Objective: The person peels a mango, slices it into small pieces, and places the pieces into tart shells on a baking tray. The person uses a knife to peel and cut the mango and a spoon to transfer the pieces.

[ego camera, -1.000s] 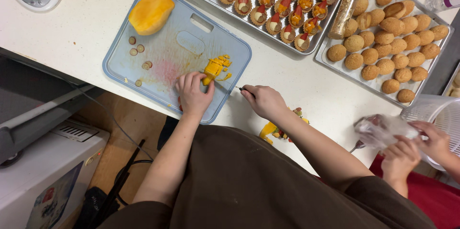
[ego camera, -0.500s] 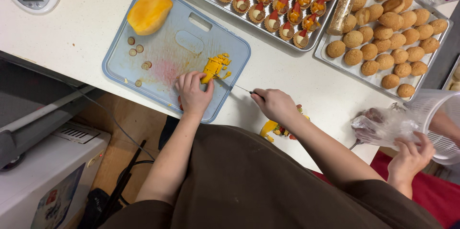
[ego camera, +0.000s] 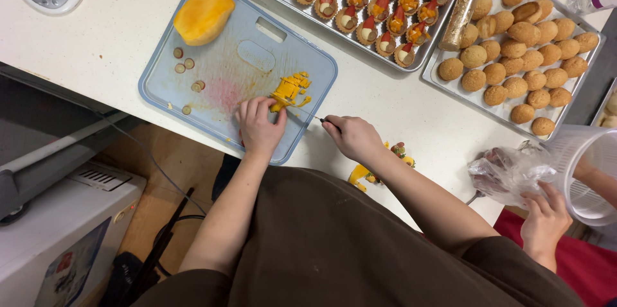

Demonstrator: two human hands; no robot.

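Knife hand drawn back, fruit cut smaller

The right hand (ego camera: 352,137) has slid its small knife (ego camera: 316,119) rightwards off the yellow mango pieces (ego camera: 289,89), now more finely diced; a co-worker's hand (ego camera: 545,219) has dropped lower beside the crumpled plastic bag (ego camera: 511,172).

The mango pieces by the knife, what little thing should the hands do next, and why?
Probably one more slice. The left hand steadies the yellow mango pieces on the blue cutting board, and the right hand holds a small knife with its blade at the pile. Part of it looks uncut, so sliding the fingertips back and cutting again seems fitting.
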